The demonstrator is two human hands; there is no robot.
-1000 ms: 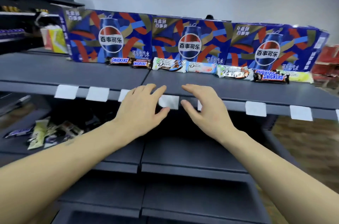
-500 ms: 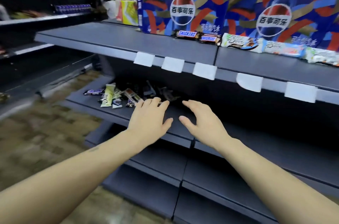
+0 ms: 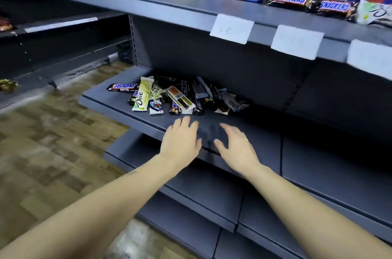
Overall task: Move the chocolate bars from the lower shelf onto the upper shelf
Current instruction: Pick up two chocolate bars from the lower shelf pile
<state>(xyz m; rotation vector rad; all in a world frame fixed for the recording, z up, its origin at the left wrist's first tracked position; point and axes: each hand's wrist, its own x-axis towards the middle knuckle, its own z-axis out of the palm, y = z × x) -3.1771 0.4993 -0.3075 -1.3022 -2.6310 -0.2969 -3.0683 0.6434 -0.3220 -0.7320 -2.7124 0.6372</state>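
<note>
Bare left hand [image 3: 180, 142] and right hand [image 3: 237, 148] hover palms-down, fingers spread, empty.

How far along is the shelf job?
Partly done: two Snickers bars and a pale bar already lie on the upper shelf. Nothing is in hand; the left hand and right hand are open and empty. A pile of bars on the lower shelf is left.

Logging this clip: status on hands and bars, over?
Left hand and right hand open, empty, over lower shelf. Chocolate bar pile just ahead, untouched. Nothing in the way.
</note>
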